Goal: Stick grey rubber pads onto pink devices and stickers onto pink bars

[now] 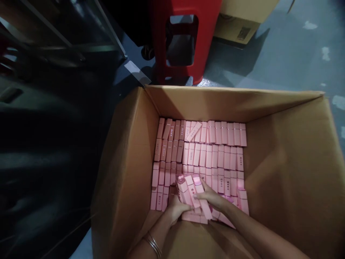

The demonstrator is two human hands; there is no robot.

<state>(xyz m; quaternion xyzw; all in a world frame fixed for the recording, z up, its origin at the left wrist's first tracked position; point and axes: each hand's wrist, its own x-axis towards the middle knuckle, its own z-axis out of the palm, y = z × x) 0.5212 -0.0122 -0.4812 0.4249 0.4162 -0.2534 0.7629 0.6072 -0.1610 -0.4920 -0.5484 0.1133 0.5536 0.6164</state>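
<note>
Wearing bangles (153,244) at the left wrist; clasping slim pink boxes (183,191) in the left hand (175,209) and pinching one pink box (204,203) with the right hand (210,196), over packed rows (205,155) inside a cardboard carton (292,162).

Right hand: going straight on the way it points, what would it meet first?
Past the pink box it grips, the right hand would probably first meet the neighbouring pink box at the left hand, though depth is hard to judge here.
</note>
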